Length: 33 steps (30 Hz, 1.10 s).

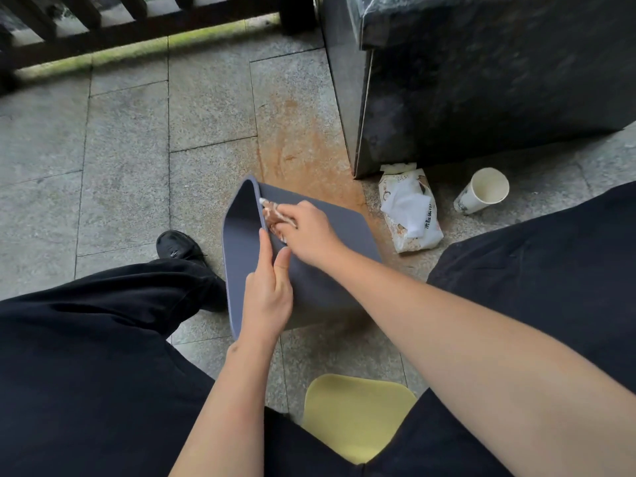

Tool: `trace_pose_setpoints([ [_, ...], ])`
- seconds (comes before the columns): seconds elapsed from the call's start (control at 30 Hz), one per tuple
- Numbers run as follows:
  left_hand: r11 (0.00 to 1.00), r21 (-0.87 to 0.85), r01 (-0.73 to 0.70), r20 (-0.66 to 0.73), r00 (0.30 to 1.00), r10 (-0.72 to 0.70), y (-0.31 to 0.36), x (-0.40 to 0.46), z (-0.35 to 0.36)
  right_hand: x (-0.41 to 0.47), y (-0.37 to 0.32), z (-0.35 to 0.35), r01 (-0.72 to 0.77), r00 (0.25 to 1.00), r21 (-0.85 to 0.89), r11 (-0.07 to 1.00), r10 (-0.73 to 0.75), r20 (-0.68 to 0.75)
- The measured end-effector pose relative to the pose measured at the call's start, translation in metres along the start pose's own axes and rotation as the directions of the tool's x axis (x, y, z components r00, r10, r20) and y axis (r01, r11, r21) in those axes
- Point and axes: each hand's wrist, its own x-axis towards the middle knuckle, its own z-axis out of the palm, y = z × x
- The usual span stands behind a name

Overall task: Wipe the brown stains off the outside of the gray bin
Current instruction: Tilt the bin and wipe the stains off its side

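On speckled stone, smooth gray bin, crumpled stained wipe

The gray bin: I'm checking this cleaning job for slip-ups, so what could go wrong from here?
1. The wipe under the right hand already looks brown, so it may smear the gray bin rather than clean it.
2. The bin lies on its side, steadied only by the left hand at its rim; hard rubbing might shift it.
3. It lies beside the brown stain on the floor and could pick up dirt again.
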Motion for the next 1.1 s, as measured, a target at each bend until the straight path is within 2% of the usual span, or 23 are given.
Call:
trace_pose_setpoints([
  [0.1, 1.000, -0.006, -0.008, 0.008, 1.000, 0.008, 0.001, -0.002, -0.001, -0.031, 0.004, 0.000, 0.069, 0.995, 0.014, 0.998, -0.070, 0.076],
  [0.27, 0.999, -0.016, 0.041, -0.059, 0.997, -0.042, 0.001, -0.006, 0.001, -0.075, 0.015, -0.010, 0.222, 0.958, -0.016, 0.975, -0.215, 0.189],
  [0.33, 0.998, -0.030, 0.056, -0.079, 0.995, -0.058, 0.001, -0.006, 0.002, -0.092, 0.028, -0.017, 0.323, 0.909, -0.085, 0.943, -0.284, 0.307],
  [0.37, 0.997, -0.044, 0.064, -0.088, 0.994, -0.068, 0.002, -0.005, 0.002, -0.099, 0.037, -0.022, 0.393, 0.860, -0.167, 0.904, -0.297, 0.416],
  [0.4, 0.996, -0.050, 0.068, -0.097, 0.993, -0.072, 0.003, -0.003, 0.002, -0.104, 0.048, -0.025, 0.448, 0.803, -0.239, 0.861, -0.271, 0.531],
  [0.43, 0.997, -0.042, 0.070, -0.102, 0.992, -0.074, 0.004, -0.001, 0.001, -0.106, 0.059, -0.030, 0.442, 0.770, -0.288, 0.849, -0.195, 0.607],
  [0.47, 0.997, -0.027, 0.074, -0.105, 0.992, -0.076, 0.005, 0.000, 0.001, -0.106, 0.069, -0.036, 0.361, 0.776, -0.309, 0.880, -0.100, 0.622],
  [0.53, 0.996, -0.011, 0.094, -0.110, 0.989, -0.094, 0.004, 0.003, -0.001, -0.095, 0.087, -0.051, 0.102, 0.842, -0.271, 0.957, 0.062, 0.536],
  [0.63, 0.990, -0.003, 0.139, -0.110, 0.984, -0.138, 0.003, 0.004, -0.003, -0.066, 0.112, -0.077, -0.181, 0.931, -0.201, 0.963, 0.234, 0.282],
  [0.73, 0.986, -0.002, 0.164, -0.108, 0.981, -0.163, 0.004, 0.012, -0.006, -0.034, 0.138, -0.103, -0.397, 0.918, 0.048, 0.917, 0.395, 0.045],
  [0.83, 0.978, -0.010, 0.209, -0.104, 0.973, -0.209, -0.001, 0.020, -0.014, -0.004, 0.158, -0.113, -0.451, 0.883, -0.035, 0.892, 0.441, -0.161],
  [0.93, 0.968, -0.026, 0.250, -0.125, 0.960, -0.251, -0.007, 0.028, -0.023, 0.020, 0.170, -0.101, -0.481, 0.867, 0.002, 0.877, 0.476, -0.149],
  [1.1, 0.969, 0.018, 0.247, -0.135, 0.961, -0.243, -0.015, 0.043, -0.032, 0.043, 0.177, -0.085, -0.446, 0.893, 0.004, 0.895, 0.446, -0.056],
])
